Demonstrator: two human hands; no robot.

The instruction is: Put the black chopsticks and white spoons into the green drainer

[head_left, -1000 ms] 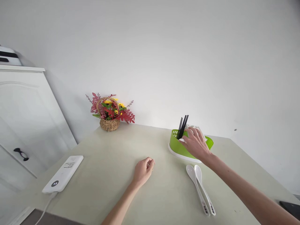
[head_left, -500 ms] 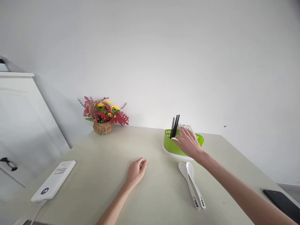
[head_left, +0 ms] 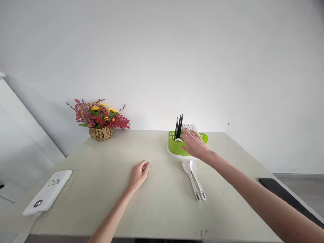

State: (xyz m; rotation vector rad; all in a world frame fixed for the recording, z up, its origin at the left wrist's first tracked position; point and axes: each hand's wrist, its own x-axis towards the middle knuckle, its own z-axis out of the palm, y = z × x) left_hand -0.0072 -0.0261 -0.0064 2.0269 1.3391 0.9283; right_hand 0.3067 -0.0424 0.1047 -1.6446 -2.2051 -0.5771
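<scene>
My right hand (head_left: 194, 145) reaches over the front rim of a green plastic cutlery holder (head_left: 175, 148) on a white base. Its fingers pinch a small white rounded piece, which looks like the bowl of a white spoon (head_left: 179, 140), at the holder's rim. Black chopsticks (head_left: 179, 126) stand upright in the holder, with white utensils behind them. Two more white spoons (head_left: 194, 180) lie side by side on the table just in front of the holder. My left hand (head_left: 138, 173) rests on the table (head_left: 101, 202) with its fingers curled in and nothing in it.
A wicker basket of red and yellow artificial flowers (head_left: 100, 119) stands at the back left by the wall. A white power bank (head_left: 48, 196) with a cable lies at the left edge. A black phone (head_left: 280, 192) lies at the right edge.
The view has swung, so everything sits further left and slightly higher in frame. My right hand stays at the holder's rim with the white piece. The left hand has not moved on the table.
</scene>
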